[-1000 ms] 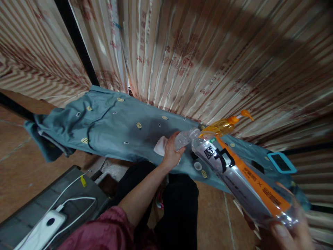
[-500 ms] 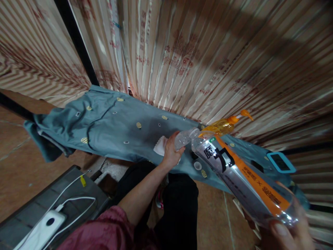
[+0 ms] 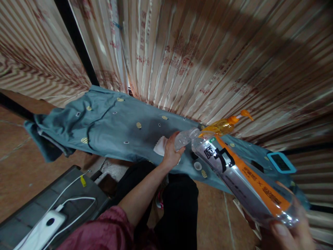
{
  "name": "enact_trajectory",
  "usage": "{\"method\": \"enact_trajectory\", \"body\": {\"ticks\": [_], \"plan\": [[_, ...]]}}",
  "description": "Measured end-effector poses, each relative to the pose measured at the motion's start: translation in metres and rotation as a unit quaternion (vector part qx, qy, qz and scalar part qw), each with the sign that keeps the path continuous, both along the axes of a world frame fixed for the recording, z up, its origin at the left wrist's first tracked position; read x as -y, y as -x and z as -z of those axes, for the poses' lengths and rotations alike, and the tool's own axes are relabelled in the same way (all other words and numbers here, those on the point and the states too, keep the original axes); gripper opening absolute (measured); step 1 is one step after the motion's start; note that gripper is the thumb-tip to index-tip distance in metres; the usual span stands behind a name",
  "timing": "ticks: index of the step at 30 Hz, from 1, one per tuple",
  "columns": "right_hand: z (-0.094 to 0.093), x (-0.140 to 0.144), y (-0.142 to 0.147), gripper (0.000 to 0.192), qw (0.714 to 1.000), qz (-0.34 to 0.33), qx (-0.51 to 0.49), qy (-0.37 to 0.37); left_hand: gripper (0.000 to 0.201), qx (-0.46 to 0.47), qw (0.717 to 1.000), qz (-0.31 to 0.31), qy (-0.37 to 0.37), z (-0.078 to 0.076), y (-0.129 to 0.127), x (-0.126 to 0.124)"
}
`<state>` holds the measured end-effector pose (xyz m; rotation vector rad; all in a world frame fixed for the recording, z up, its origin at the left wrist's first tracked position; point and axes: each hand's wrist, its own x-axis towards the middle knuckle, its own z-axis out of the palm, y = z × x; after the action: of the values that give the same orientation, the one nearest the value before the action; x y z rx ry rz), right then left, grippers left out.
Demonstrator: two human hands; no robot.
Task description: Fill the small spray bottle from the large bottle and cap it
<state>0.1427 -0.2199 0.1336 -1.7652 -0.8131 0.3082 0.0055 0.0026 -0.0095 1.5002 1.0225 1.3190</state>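
A pale pleated curtain (image 3: 182,52) printed with reddish figures fills the upper view. Below it stretches a long surface draped in a blue-grey cloth (image 3: 109,128) with small yellow pineapples, rumpled at the left end. A dark grey box (image 3: 78,201) stands at lower left.

Slanting across the right side is a large clear bottle (image 3: 241,177) with an orange, silver and black label. It is tilted, base toward the person and neck toward the middle of the cloth. The right hand (image 3: 296,232) grips it near the base, thumb on the near side; its other fingers are mostly hidden.

The left hand (image 3: 171,154) is closed around a small clear bottle (image 3: 183,139), held at a slant over the cloth, its mouth meeting the large bottle's neck.

Behind the necks is an amber pump bottle (image 3: 221,127) with an orange top. A white power bank (image 3: 48,225) with a cable lies on the box. A blue-rimmed device (image 3: 282,162) sits far right. By the left hand is a white scalloped piece (image 3: 160,146); near the large bottle lies a small whitish cap (image 3: 197,166).
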Motion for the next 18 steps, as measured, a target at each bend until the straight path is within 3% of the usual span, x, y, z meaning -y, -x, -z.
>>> {"method": "enact_trajectory", "body": {"ticks": [18], "plan": [[-0.010, -0.003, 0.010, 0.091, 1.000, -0.007, -0.013, 0.011, 0.065, 0.009, 1.000, 0.005, 0.002, 0.000, 0.001, 0.000]]}}
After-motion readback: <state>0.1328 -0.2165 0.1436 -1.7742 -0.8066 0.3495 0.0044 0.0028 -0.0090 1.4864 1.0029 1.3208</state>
